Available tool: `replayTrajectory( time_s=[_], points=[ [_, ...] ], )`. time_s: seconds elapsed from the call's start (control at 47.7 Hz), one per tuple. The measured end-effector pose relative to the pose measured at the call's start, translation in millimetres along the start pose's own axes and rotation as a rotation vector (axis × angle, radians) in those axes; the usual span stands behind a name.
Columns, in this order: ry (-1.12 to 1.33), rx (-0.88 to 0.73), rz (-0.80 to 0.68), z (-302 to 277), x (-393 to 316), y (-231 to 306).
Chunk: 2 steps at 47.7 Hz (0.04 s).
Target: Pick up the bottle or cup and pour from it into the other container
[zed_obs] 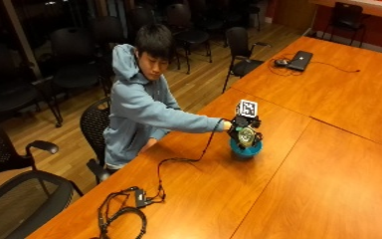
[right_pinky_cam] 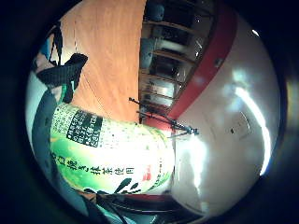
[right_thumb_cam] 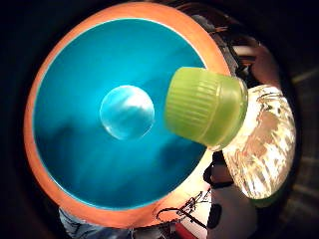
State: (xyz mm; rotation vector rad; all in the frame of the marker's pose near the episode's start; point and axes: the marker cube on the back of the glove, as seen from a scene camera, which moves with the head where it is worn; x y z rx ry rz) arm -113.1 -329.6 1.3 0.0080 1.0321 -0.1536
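My gloved right hand (zed_obs: 240,128) grasping the green-labelled bottle (zed_obs: 246,135), tipping it over the blue bowl (zed_obs: 245,149), green cap (right_thumb_cam: 205,106) on, above the bowl's inside.

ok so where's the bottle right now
In the outside view the bottle is held by the gloved right hand, tipped over the blue bowl on the table; the thumb side view shows its green cap above the bowl's rim.

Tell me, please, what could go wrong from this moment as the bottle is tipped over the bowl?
The green cap looks to be on the bottle, so nothing may pour. Its mouth hangs near the blue bowl's rim rather than the centre, so liquid could land on the table. The right hand holds the bottle tilted; it might slip.
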Motion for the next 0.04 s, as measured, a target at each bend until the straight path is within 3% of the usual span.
replayTrajectory(
  time_s=[0.042],
  points=[
    [0.076,-0.001,-0.048,4.1,1.8,3.5]
  ],
)
